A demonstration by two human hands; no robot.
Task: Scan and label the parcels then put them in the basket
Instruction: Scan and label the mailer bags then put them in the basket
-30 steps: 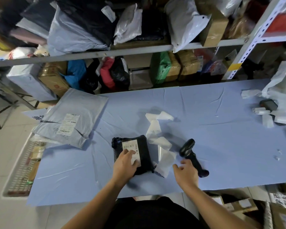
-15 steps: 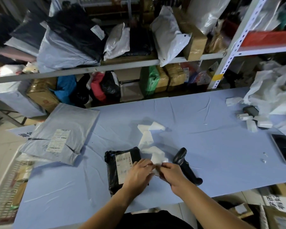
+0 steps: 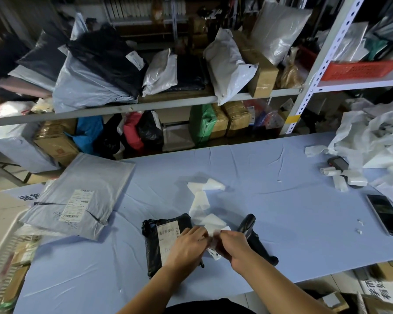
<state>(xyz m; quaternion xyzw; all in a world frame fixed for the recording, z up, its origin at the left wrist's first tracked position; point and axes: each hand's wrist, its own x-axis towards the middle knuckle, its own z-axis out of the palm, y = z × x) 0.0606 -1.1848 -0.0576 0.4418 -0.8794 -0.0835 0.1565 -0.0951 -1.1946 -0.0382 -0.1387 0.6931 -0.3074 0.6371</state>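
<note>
Spanning the room beneath crowded metal shelves, a long table covered in pale blue cloth (image 3: 281,223) carries the work. A large flat grey plastic mailer with a white shipping label (image 3: 82,196) lies at its left end, overhanging a white wire basket (image 3: 0,257) beside the table. Near the front edge rests a small black plastic-wrapped parcel bearing a white barcode label (image 3: 159,241), with a black handheld barcode scanner (image 3: 256,241) lying well to its right. A crumpled strip of white label backing paper (image 3: 200,200) trails across the cloth between them. A person's left hand (image 3: 186,245), partly covering the parcel, and right hand (image 3: 233,245) meet just above the cloth, both pinching a small white sticker (image 3: 213,251) between fingertips.
</note>
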